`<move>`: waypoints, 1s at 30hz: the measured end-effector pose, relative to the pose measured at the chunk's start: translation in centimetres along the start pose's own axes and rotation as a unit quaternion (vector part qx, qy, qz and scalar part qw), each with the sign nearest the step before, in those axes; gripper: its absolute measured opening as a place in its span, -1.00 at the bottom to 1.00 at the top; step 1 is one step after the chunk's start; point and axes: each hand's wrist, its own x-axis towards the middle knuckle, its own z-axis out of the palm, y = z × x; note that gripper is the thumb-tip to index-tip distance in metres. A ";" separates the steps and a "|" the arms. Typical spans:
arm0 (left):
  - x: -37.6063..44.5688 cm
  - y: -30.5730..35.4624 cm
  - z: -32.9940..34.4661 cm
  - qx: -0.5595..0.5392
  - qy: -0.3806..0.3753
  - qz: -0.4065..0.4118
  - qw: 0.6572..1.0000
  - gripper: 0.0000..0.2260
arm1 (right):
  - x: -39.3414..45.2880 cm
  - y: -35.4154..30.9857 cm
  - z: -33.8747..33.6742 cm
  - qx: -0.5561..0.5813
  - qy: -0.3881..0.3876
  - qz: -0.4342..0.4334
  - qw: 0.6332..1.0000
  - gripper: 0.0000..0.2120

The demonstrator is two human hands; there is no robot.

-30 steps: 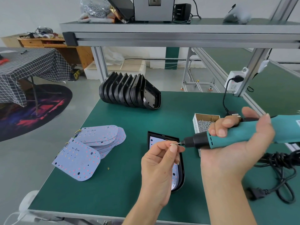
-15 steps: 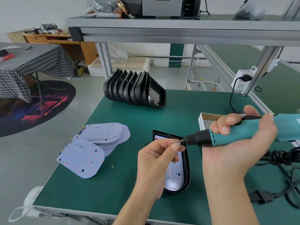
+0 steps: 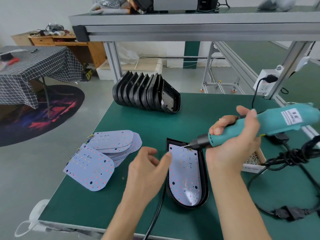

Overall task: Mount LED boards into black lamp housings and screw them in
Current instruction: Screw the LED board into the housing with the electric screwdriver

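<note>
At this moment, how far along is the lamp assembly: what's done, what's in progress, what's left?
Done: one LED board sits inside the black housing on the green mat. In hand: the right hand grips the teal electric screwdriver, its tip at the board's top edge; the left hand hovers open beside the housing. Left: a stack of loose boards and a row of empty housings wait.

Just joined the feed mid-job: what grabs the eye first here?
The teal electric screwdriver, gripped in the right hand, its tip at the top of an LED board lying in a black housing mid-bench. The left hand is open beside it. Loose boards lie left; empty housings stand behind.
</note>
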 end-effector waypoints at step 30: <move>1.0 0.3 3.4 0.051 -0.069 0.001 0.996 -0.74 | -0.3 4.9 0.4 -0.075 -0.088 0.023 0.993 -0.86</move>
